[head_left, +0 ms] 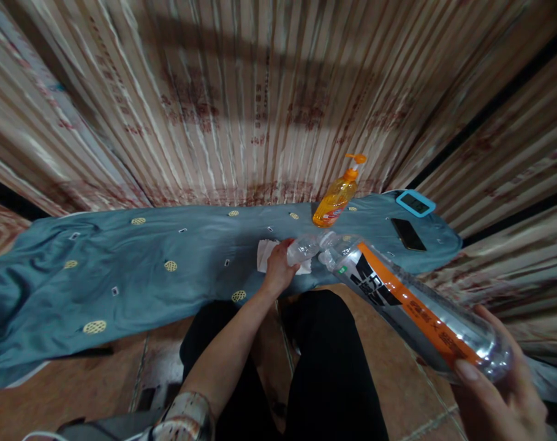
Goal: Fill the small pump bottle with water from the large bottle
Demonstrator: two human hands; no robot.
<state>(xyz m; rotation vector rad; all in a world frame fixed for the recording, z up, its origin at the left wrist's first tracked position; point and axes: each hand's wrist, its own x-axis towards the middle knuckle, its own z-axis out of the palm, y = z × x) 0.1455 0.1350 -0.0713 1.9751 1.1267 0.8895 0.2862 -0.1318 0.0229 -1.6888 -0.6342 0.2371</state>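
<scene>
Head view: big bottle (397, 294) and small bottle (304, 248) come neck to neck just right of the frame's centre, above the draped surface (204, 254).
Right hand (503, 386): at lower right, gripping the big bottle near its base, so the bottle slants up and left across the frame.
Left hand (280, 266): near the centre, fingers closed round the far end of the small bottle, its neck pointing right.
Necks: side by side; whether they touch, or whether any liquid passes between them, I cannot tell.
Tissue (262, 254): on the surface, behind and beneath the left hand.
Pump bottle (336, 199): upright, just above the necks in the frame.
Timer (416, 203) and phone (407, 234): right end of the surface, timer above phone.
Spill risk: if the necks are out of line, any liquid could miss, wetting the tissue, surface or trousers (328, 361).
Slip risk: the big bottle is held far from its neck, so a small wrist turn could swing that end widely.
Squeeze risk: thin plastic may buckle under a hard grip.
Knock risk: a swing upward could topple the pump bottle.
</scene>
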